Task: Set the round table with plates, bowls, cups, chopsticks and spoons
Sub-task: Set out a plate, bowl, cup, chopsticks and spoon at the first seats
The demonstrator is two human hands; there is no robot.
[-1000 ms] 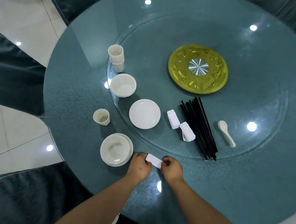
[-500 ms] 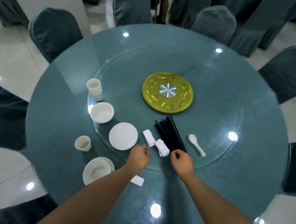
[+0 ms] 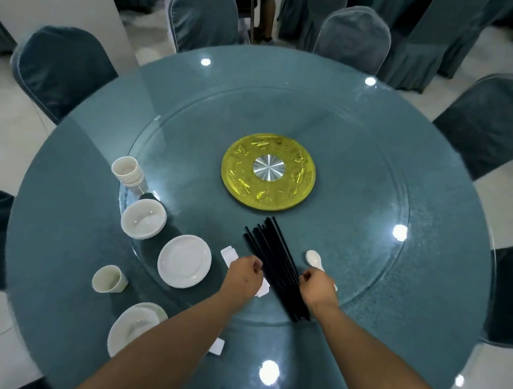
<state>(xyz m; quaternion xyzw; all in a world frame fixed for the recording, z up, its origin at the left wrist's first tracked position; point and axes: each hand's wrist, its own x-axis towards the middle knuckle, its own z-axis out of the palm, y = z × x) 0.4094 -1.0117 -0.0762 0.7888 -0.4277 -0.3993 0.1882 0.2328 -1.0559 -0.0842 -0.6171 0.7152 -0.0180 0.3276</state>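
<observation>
My left hand [image 3: 244, 278] hovers with loosely curled fingers over a white chopstick rest [image 3: 263, 290]; another rest [image 3: 229, 254] lies just left of it. My right hand [image 3: 318, 289] has its fingertips at the right edge of the black chopstick bundle [image 3: 274, 253] and covers the handle of the white spoon [image 3: 313, 259]. On the glass turntable [image 3: 374, 206] sit a plate [image 3: 184, 261], stacked bowls [image 3: 143, 219] and stacked cups [image 3: 128, 171]. Near me stand a single cup [image 3: 107, 279], a bowl on a plate [image 3: 133, 327] and a placed rest [image 3: 217, 347].
The round teal table [image 3: 65, 221] has a yellow hub [image 3: 268, 176] at its centre. Covered chairs ring it, such as the chair at far left [image 3: 59, 69], the one at far middle [image 3: 352, 36] and the one at right [image 3: 493, 124]. A person's legs [image 3: 268, 8] show beyond.
Both hands let go of the white rest at the table's near edge and moved forward onto the turntable, reaching the chopstick bundle. The camera tilted up, showing the whole table.
</observation>
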